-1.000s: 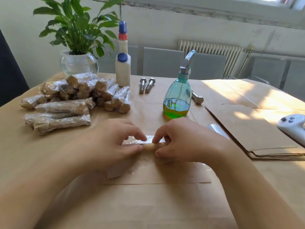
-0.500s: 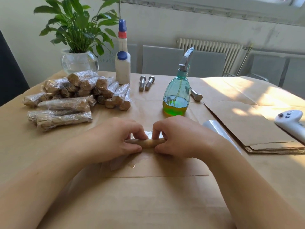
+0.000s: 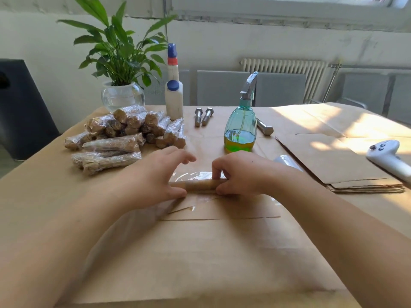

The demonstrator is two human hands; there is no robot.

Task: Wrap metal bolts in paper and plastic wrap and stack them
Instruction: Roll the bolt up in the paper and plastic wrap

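While the left hand (image 3: 160, 176) rests with loosely spread fingers on 1 end of the paper-wrapped bolt (image 3: 200, 185), the right hand (image 3: 239, 174) pinches the other end, the roll lying on plastic wrap (image 3: 195, 175) mid-table, with the stack of wrapped bolts (image 3: 124, 134) toward the far-left corner.

Paper-wrapped bolt (image 3: 201, 184) lies crosswise on clear plastic wrap (image 3: 195, 174) before me. Finished wrapped bolts (image 3: 124, 134) stacked far left. Three bare bolts (image 3: 203, 116) lie behind.
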